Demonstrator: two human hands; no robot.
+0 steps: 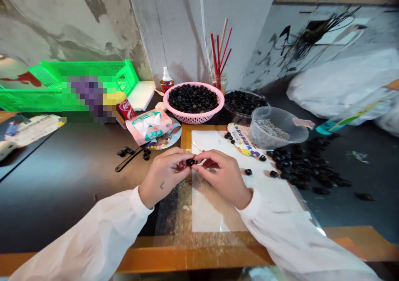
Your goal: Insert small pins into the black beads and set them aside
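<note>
One small black piece point(190, 161), pinched up close

Our left hand point(163, 175) and right hand point(222, 177) meet in front of us, their fingers point(202, 167) curled and closed, gripping the small black piece from both sides above the white sheet point(218, 202). Held this way, it stays clear of the surface and in our direct view. Loose black pieces point(307, 164) lie heaped to our right on the dark tabletop point(62, 177), and more fill the pink plastic basket point(193, 100) ahead, all within easy reach. A clear plastic tub point(276, 137) of grey bits sits nearby. Orange tape point(193, 258) edges the sheet's surround. Beyond, a green plastic crate point(93, 69) stands before a stained concrete wall point(187, 31), with white sacks point(336, 83) to the right.
</note>
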